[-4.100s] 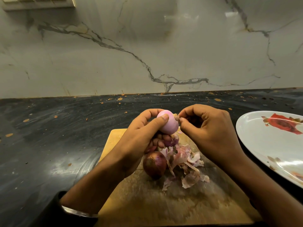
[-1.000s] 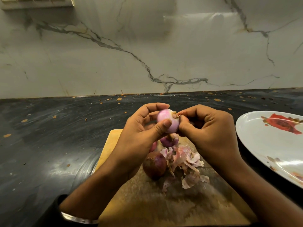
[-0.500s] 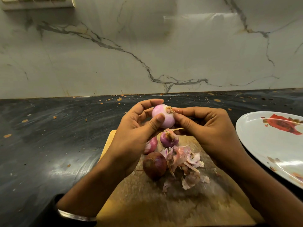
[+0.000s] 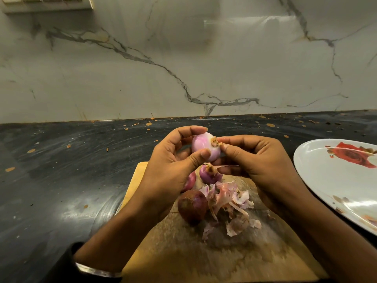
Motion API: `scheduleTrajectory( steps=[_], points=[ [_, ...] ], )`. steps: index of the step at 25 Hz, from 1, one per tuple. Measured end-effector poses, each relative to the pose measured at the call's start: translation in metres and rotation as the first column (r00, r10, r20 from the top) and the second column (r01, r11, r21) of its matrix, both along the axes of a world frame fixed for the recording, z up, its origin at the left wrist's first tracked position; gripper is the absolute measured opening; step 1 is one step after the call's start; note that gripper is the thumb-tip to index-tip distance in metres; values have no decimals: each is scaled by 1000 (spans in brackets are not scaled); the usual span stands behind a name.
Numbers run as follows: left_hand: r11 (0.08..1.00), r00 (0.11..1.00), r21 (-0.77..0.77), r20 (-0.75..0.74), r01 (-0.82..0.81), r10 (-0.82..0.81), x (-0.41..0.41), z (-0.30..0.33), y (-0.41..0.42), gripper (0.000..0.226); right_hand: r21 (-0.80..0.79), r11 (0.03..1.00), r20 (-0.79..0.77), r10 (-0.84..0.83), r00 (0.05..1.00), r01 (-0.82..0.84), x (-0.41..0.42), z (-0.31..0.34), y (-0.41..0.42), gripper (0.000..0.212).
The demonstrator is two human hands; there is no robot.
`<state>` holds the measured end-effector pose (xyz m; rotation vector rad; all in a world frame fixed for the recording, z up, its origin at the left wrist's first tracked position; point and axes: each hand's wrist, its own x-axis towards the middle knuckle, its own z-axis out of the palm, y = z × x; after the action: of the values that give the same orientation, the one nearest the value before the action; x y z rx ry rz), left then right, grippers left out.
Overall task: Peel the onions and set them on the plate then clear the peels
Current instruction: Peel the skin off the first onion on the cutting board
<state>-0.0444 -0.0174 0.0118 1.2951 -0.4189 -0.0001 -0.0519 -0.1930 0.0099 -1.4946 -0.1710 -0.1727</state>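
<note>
My left hand (image 4: 173, 166) grips a peeled pale pink onion (image 4: 204, 145) above the wooden cutting board (image 4: 183, 258). My right hand (image 4: 259, 160) pinches the brown root tuft at the onion's right end with thumb and forefinger. On the board lie a dark unpeeled onion (image 4: 192, 207), a partly peeled purple onion (image 4: 209, 174) and another pinkish onion (image 4: 190, 180) half hidden behind my left hand. A heap of pink peels (image 4: 230, 205) lies right of the dark onion. The white plate with red roses (image 4: 342, 180) sits at the right with no onion on its visible part.
The board rests on a dark speckled countertop (image 4: 61, 170) that runs back to a marble wall (image 4: 183, 68). A switch panel (image 4: 47, 3) is at the top left of the wall. The plate runs off the frame's right edge.
Both hands lifted the peeled onion slightly higher off the board, uncovering the purple onions beneath. My left hand turned the onion so its root end now faces my right fingers.
</note>
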Motion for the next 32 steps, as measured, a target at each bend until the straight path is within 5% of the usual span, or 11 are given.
scheduleTrajectory(
  steps=[6, 14, 32],
  points=[
    [999, 999, 53, 54, -4, 1, -6, 0, -3, 42, -63, 996, 36, -54, 998, 56, 0, -3, 1, 11],
    [992, 995, 96, 62, -78, 72, 1, -1, 2, 45, 43, 999, -14, 29, 999, -28, 1, -2, 3, 19],
    [988, 998, 153, 58, -25, 16, -1, -6, 0, 47, -276, 933, 276, -151, 949, 229, 1, -11, 2, 11]
  ],
)
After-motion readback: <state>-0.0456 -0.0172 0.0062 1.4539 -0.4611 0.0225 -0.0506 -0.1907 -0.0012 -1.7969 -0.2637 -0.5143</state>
